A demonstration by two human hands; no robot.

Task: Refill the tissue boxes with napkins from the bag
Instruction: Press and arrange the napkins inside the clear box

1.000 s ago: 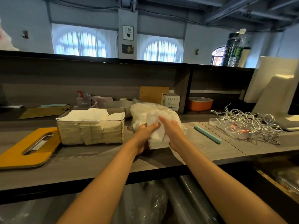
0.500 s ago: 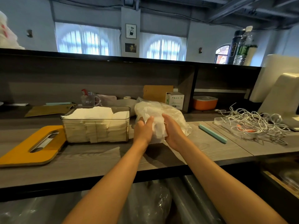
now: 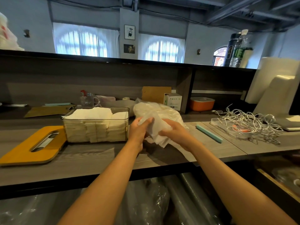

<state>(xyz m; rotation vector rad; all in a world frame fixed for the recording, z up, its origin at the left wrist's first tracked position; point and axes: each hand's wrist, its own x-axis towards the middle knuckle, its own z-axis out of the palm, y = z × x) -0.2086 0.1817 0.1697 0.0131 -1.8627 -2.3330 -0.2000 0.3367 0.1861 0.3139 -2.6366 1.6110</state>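
My left hand (image 3: 138, 132) and my right hand (image 3: 174, 133) meet over the grey wood-grain counter (image 3: 97, 161), both curled round a wad of white paper napkins (image 3: 156, 129). My left thumb and fingertips pinch the top edge of the wad, while my right hand wraps it from the other side, fingers bent over the paper. The lower corners of the napkins hang loose below my palms, just above the counter. Right behind the wad, touching it, sits the crumpled clear plastic bag (image 3: 155, 109) with more white paper showing through its film; whether the napkins I hold are fully out of its mouth I cannot tell. Just beside my left hand stands the clear rectangular plastic tissue box (image 3: 95, 132), lid off, packed with folded white napkins that reach its rim, a few loose sheets lying on top. To the left of the box, touching its near corner, lies the flat orange lid with a long oval slot (image 3: 32, 145). On my right a pale teal bar (image 3: 209, 133) lies on the counter, and farther along a tangle of white cables (image 3: 246, 124) is heaped over a clear tray. At the back, under the shelf, stand a small white carton (image 3: 172, 101) and an orange lidded container (image 3: 202, 103).
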